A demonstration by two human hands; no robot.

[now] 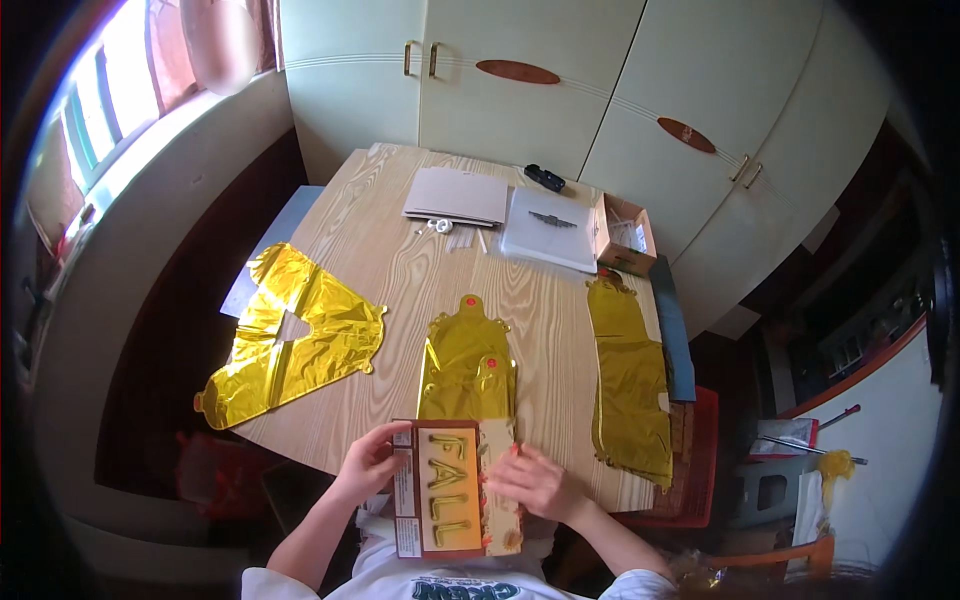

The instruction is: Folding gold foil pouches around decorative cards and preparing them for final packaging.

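A flat printed package (452,490) showing gold letter balloons is held upright near the table's front edge. My left hand (368,463) grips its left side. My right hand (535,483) rests on its right side, fingers on the card. Folded gold foil balloons (468,365) stick out from the package's top and lie on the wooden table (400,260). A flat gold foil letter balloon (290,340) lies at the left, hanging partly over the table's edge. Another flat gold foil balloon (630,380) lies along the right edge.
At the table's far side lie a beige folder (457,195), a white sheet stack (550,228), an open cardboard box (625,235) and a small black object (545,178). Cream cupboards (520,80) stand behind. A red crate (700,450) sits to the right on the floor.
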